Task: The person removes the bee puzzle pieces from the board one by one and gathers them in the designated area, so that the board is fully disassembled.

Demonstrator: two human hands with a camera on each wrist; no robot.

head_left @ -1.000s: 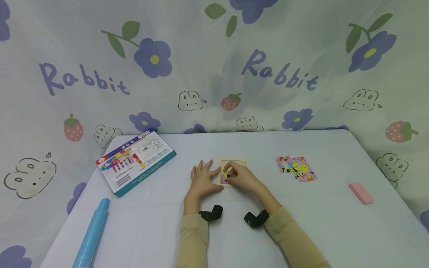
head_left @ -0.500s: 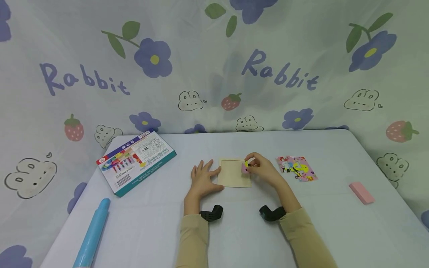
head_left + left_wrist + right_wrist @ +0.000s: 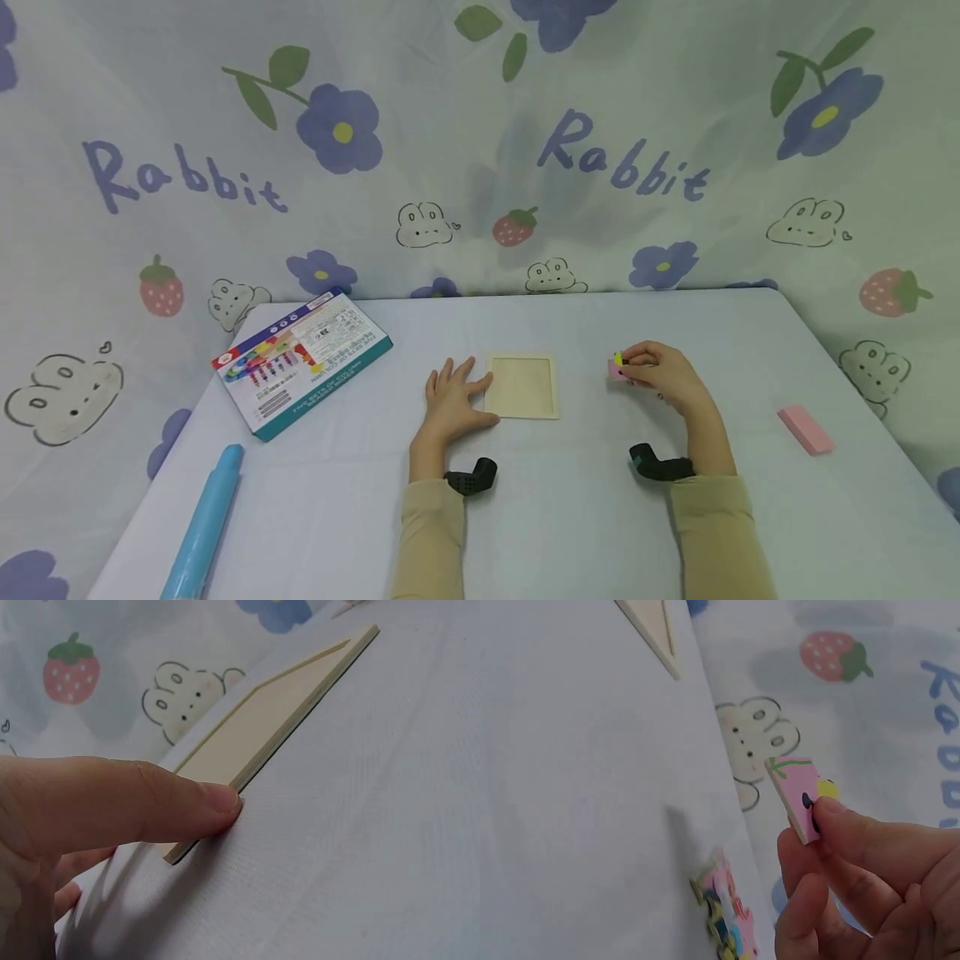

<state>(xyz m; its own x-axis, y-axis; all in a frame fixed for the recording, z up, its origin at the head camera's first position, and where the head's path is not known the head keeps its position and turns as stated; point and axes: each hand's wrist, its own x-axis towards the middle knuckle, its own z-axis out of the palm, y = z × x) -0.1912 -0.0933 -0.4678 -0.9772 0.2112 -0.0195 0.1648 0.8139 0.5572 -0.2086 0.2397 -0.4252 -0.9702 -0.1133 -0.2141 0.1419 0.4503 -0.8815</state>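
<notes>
A square wooden puzzle board (image 3: 557, 387) with a raised rim lies bare on the table. My left hand (image 3: 450, 404) rests at its left side with fingers spread; in the left wrist view the thumb (image 3: 219, 801) touches the board's near edge. Off to the right, my right hand (image 3: 666, 375) pinches a pink puzzle piece (image 3: 799, 791) between thumb and fingers, held above the table. It bears a green line, black spots and a bit of yellow. Below that hand lie more joined puzzle pieces (image 3: 731, 919), mostly hidden by the hand in the head view.
A flat printed box (image 3: 303, 362) lies at the back left, with a blue tube-like object (image 3: 204, 525) in front of it. Toward the right edge of the white table (image 3: 525, 517) lies a pink block (image 3: 806, 429). A patterned curtain hangs behind.
My right hand has lifted the pink puzzle piece out of the board and carried it right, over the other pieces. The left hand has stayed in place.
</notes>
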